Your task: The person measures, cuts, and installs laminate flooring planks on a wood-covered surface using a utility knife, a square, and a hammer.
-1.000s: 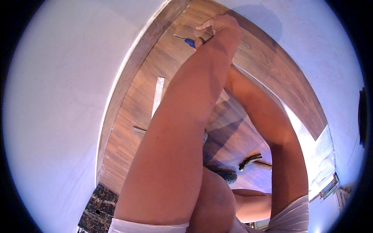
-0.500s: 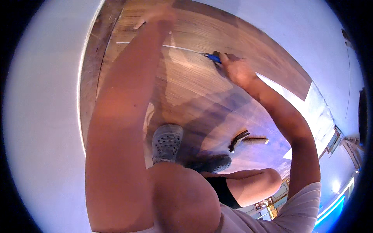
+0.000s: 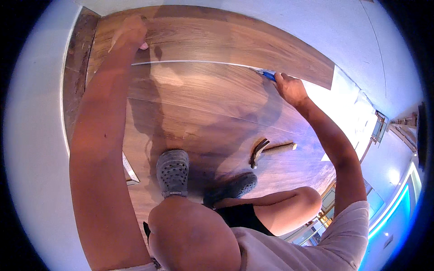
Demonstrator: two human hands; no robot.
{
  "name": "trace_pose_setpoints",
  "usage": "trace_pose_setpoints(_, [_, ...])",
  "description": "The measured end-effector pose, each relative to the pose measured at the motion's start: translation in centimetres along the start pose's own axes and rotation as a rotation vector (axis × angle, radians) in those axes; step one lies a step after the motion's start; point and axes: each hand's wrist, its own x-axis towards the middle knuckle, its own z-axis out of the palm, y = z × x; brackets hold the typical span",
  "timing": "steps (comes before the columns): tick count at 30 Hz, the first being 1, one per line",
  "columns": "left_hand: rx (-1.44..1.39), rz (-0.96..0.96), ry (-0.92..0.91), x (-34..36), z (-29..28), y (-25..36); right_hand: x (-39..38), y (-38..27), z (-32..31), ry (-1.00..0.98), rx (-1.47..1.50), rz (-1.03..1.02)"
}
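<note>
A: Head view: what are the two hands doing on the brown wood-grain floor planks (image 3: 217,104)?

B: The left hand (image 3: 130,32) is pressed down, fingers curled, at the far left end of a long thin silver metal straightedge (image 3: 194,62) that lies across the planks. The right hand (image 3: 291,89) is closed around a blue-handled utility knife (image 3: 268,75), held at the straightedge's right end.

A: So where does the straightedge sit relative to them?

B: It runs between them, from just under the left hand to the knife tip at the right hand. The hands are well apart, one at each end, arms stretched out.

A: Does the blade touch the plank?

B: I cannot tell; the tip is too small, though it sits right at the straightedge's line.

A: What else lies around?

B: A hammer with a pale wooden handle and dark head (image 3: 270,149) lies on the planks nearer the person, below the right forearm and apart from both hands. The person crouches, with a grey perforated clog (image 3: 172,172) planted flat and a second dark clog (image 3: 231,187) beside it. White walls (image 3: 36,135) bound the floor on the left and at the far side, and a strip of darker bare subfloor (image 3: 74,77) shows along the left edge.
</note>
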Motion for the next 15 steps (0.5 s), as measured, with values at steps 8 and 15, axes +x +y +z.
trace_pose_setpoints(8, [0.064,0.101,0.05,-2.0,-0.6,2.0,-9.1,-6.5,8.0,0.146,0.213,0.026])
trace_pose_setpoints(15, [0.006,-0.071,0.045,-7.1,-3.8,7.4,-12.3,-20.9,9.3,0.212,0.494,-0.086])
